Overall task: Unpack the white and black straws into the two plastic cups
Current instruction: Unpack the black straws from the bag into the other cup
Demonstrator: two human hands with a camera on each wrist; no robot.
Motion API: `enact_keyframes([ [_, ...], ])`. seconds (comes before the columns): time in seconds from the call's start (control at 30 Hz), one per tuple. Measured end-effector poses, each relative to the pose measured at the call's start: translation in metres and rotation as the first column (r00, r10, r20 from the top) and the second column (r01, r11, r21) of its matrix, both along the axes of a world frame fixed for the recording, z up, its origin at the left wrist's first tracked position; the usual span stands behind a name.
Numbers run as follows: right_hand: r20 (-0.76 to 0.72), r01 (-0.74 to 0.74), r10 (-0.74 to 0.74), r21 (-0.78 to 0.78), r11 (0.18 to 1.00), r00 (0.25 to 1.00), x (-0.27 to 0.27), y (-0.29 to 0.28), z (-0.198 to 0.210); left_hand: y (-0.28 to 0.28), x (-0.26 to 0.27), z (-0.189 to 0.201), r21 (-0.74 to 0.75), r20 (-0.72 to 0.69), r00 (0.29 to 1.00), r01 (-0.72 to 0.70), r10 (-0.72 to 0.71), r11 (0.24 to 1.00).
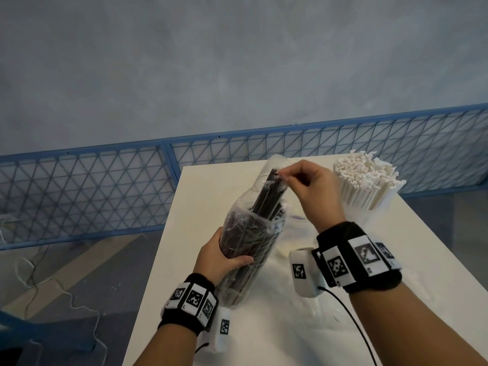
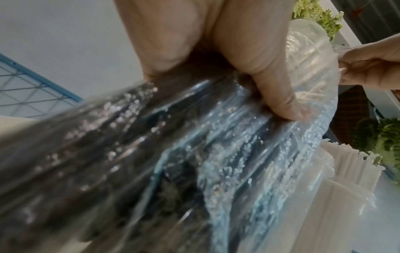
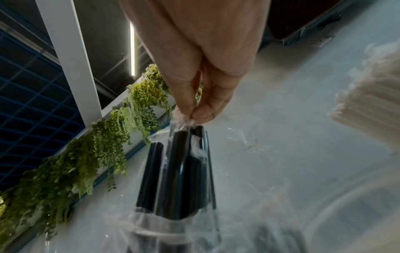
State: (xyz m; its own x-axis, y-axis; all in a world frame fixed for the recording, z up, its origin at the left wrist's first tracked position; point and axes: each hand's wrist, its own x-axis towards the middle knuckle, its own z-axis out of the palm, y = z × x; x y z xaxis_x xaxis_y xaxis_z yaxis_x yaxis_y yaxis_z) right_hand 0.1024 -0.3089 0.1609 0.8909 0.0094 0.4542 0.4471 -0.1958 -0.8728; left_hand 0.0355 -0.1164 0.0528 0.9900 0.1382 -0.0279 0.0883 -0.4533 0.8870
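Grey, cloudy wall [image 1: 237, 62] fills the upper half of the head view, and below it a blue metal fence with a triangle mesh [image 1: 92, 191] runs across the frame from left to right. On the lower left lies a grey floor [image 1: 66, 273] with thin white cables on it. A white table [image 1: 303, 326] takes the lower middle and right of the frame, and its surface carries some small white crumbs.

At the centre of the frame the left hand [image 1: 219, 260] is curled round the lower part of a clear plastic bag [image 1: 245, 241] full of black straws [image 1: 266, 191]; the bag stands tilted on the table. Some of the black straws stick out above the rest. The right hand [image 1: 311, 186] pinches the crumpled top of the bag between thumb and fingertips, just at the tips of these higher straws. The right wrist view shows this pinch clearly.

At the upper right of the table the white straws [image 1: 364, 180] stand as a wide bundle, near the right hand but not touching it. What holds them I cannot tell. Green hanging plants [image 3: 108, 137] appear at the left of the right wrist view.
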Motion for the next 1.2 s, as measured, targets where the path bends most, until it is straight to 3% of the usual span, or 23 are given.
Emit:
enact_keyframes([
  [0.13,-0.031,0.078,-0.074,0.155,0.985,0.997,-0.009,0.008,-0.011,0.0,0.0,-0.003,-0.015,0.019,0.999,-0.046,0.046,0.999],
  [0.23,-0.312,-0.019,0.098,0.247,0.969,0.945,-0.02,0.021,-0.029,0.0,-0.001,-0.004,-0.028,0.04,0.996,-0.072,0.073,0.997],
  [0.33,-0.418,-0.12,0.163,0.129,0.984,0.894,-0.02,0.033,-0.038,-0.006,-0.003,0.001,-0.01,0.049,0.998,-0.03,0.031,0.999],
  [0.57,-0.508,0.088,0.11,0.35,0.933,0.854,-0.007,0.052,-0.04,-0.022,0.011,0.034,-0.015,0.148,0.987,0.062,-0.059,0.998],
  [0.67,-0.515,0.142,0.101,0.411,0.9,0.851,-0.005,0.051,-0.038,-0.023,0.017,0.037,0.007,0.149,0.987,0.064,-0.065,0.998],
  [1.07,-0.335,0.074,0.151,0.574,0.816,0.93,0.012,0.033,-0.01,-0.018,0.017,0.021,-0.057,0.14,0.99,0.026,-0.018,0.998],
  [1.2,-0.298,0.052,0.134,0.542,0.839,0.945,0.002,0.032,-0.027,-0.02,0.016,0.017,-0.083,0.151,0.989,0.009,0.004,0.997],
])
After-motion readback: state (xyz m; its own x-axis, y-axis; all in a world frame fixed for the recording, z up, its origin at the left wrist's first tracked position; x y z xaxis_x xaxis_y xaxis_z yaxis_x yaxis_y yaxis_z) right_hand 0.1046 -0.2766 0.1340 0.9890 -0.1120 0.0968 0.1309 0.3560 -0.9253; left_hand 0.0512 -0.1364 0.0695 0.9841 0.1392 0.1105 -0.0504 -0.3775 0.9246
